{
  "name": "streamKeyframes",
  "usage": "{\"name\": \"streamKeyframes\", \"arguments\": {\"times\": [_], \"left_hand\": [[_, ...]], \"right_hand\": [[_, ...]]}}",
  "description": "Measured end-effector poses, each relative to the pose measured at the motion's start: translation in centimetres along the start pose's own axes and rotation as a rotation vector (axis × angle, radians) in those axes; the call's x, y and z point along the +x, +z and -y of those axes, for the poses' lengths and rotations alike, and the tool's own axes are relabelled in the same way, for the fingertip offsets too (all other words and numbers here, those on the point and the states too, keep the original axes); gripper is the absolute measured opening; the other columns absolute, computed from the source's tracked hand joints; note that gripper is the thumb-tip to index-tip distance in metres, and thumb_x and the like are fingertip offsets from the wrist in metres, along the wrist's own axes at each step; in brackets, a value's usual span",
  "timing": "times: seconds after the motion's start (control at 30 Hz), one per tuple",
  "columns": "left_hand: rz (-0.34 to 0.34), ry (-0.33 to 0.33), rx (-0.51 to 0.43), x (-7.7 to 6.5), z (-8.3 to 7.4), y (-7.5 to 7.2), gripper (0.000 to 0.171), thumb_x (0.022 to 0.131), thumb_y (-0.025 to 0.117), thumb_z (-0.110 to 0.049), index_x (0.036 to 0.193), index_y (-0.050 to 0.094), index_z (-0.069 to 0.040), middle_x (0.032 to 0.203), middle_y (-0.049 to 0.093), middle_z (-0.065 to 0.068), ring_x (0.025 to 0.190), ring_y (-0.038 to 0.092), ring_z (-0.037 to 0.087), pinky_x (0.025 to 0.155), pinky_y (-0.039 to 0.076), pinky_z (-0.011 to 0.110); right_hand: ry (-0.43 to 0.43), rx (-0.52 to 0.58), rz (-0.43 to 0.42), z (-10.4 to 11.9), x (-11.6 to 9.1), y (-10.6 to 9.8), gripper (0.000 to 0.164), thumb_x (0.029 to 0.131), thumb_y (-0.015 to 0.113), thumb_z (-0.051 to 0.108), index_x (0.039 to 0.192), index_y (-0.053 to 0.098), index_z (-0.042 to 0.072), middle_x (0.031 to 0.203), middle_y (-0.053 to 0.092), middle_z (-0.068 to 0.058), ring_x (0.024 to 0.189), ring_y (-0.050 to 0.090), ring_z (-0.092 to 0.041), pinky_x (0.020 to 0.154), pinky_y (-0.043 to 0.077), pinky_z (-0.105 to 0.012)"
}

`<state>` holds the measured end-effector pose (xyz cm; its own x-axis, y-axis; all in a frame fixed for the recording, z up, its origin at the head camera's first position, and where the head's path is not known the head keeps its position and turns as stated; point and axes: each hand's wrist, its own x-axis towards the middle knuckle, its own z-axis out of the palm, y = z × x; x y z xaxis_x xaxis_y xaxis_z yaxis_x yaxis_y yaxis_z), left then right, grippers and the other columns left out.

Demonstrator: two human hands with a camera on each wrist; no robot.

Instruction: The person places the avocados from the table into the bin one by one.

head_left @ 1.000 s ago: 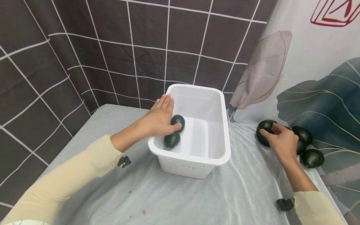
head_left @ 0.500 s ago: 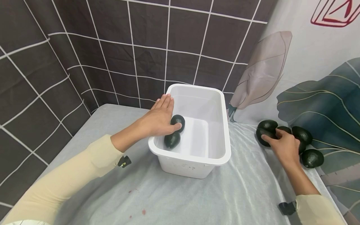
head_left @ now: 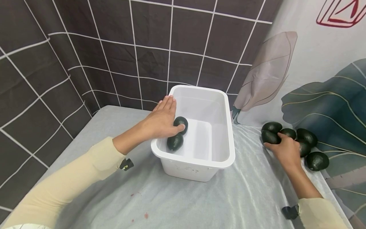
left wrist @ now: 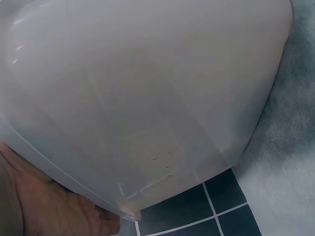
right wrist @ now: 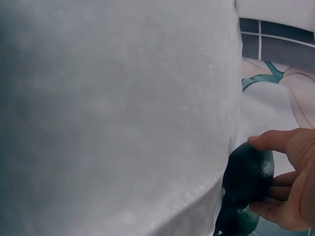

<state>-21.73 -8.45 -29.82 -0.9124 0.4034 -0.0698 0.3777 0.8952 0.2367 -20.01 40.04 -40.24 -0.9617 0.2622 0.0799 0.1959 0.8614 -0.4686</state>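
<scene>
My left hand (head_left: pixel 160 124) rests on the left rim of a white plastic tub (head_left: pixel 191 163), fingers straight and thumb reaching over the inside. Two dark green avocados lie in the tub: one avocado (head_left: pixel 175 142) nearer, another avocado (head_left: pixel 180 122) partly behind the thumb. In the left wrist view, the palm (left wrist: pixel 54 206) lies along the tub's outer edge. On the right, my right hand (head_left: pixel 287 151) holds a dark avocado (head_left: pixel 270 137) between thumb and fingers. The right wrist view shows the thumb on one end of this avocado (right wrist: pixel 246 169) and the fingertips on its other side.
Beside the right hand several more avocados (head_left: pixel 317 161) lie clustered against the patterned curtain (head_left: pixel 323 105). A grey cloth (head_left: pixel 200 203) covers the table. Behind the tub hangs a dark cloth with white grid lines (head_left: pixel 148 63).
My right hand has lowered slightly and shifted a little toward the nearer left avocado of the cluster, baring more of the ones behind. The left hand and tub have stayed in place.
</scene>
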Motion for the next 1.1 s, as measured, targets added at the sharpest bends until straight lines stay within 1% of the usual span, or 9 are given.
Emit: {"name": "streamKeyframes", "arguments": {"times": [0.17, 0.27, 0.53, 0.87, 1.1], "left_hand": [[0.007, -0.013, -0.005, 0.01, 0.02, -0.06, 0.109, 0.108, 0.058, -0.059, 0.178, 0.005, 0.007, 0.19, -0.005, 0.025, 0.179, -0.006, 0.039, 0.147, 0.002, 0.052], [0.008, -0.015, -0.011, 0.05, 0.06, -0.04, 0.109, 0.109, 0.056, -0.059, 0.178, 0.004, 0.007, 0.19, -0.006, 0.024, 0.179, -0.006, 0.039, 0.147, 0.001, 0.051], [0.01, -0.021, -0.036, -0.05, 0.05, -0.14, 0.108, 0.109, 0.053, -0.06, 0.178, 0.003, 0.007, 0.19, -0.007, 0.024, 0.179, -0.008, 0.039, 0.147, 0.001, 0.051], [-0.006, -0.029, -0.065, 0.03, 0.11, -0.09, 0.107, 0.11, 0.051, -0.06, 0.178, 0.003, 0.007, 0.19, -0.006, 0.024, 0.179, -0.006, 0.039, 0.147, 0.001, 0.051], [-0.004, -0.029, -0.071, -0.13, 0.01, -0.13, 0.106, 0.11, 0.053, -0.058, 0.178, 0.004, 0.007, 0.19, -0.006, 0.024, 0.179, -0.007, 0.038, 0.147, 0.0, 0.05]], "right_hand": [[-0.066, -0.043, -0.042, 0.04, -0.13, 0.48, 0.081, 0.096, 0.085, 0.02, 0.156, 0.049, -0.021, 0.149, 0.054, -0.051, 0.134, 0.045, -0.08, 0.113, 0.041, -0.085], [-0.082, -0.061, -0.055, 0.03, -0.1, 0.71, 0.08, 0.095, 0.086, 0.017, 0.155, 0.05, -0.022, 0.145, 0.056, -0.052, 0.132, 0.048, -0.079, 0.112, 0.042, -0.085], [-0.077, -0.071, -0.049, -0.01, 0.03, 1.01, 0.081, 0.096, 0.086, 0.014, 0.157, 0.047, -0.022, 0.148, 0.054, -0.053, 0.134, 0.047, -0.078, 0.112, 0.042, -0.086], [-0.079, -0.081, -0.047, 0.12, -0.02, 0.98, 0.08, 0.097, 0.084, 0.013, 0.158, 0.046, -0.022, 0.149, 0.052, -0.053, 0.135, 0.048, -0.077, 0.112, 0.043, -0.086], [-0.064, -0.055, -0.031, 0.22, -0.1, 0.83, 0.08, 0.101, 0.079, 0.02, 0.16, 0.044, -0.021, 0.151, 0.051, -0.053, 0.136, 0.046, -0.079, 0.112, 0.043, -0.085]]}}
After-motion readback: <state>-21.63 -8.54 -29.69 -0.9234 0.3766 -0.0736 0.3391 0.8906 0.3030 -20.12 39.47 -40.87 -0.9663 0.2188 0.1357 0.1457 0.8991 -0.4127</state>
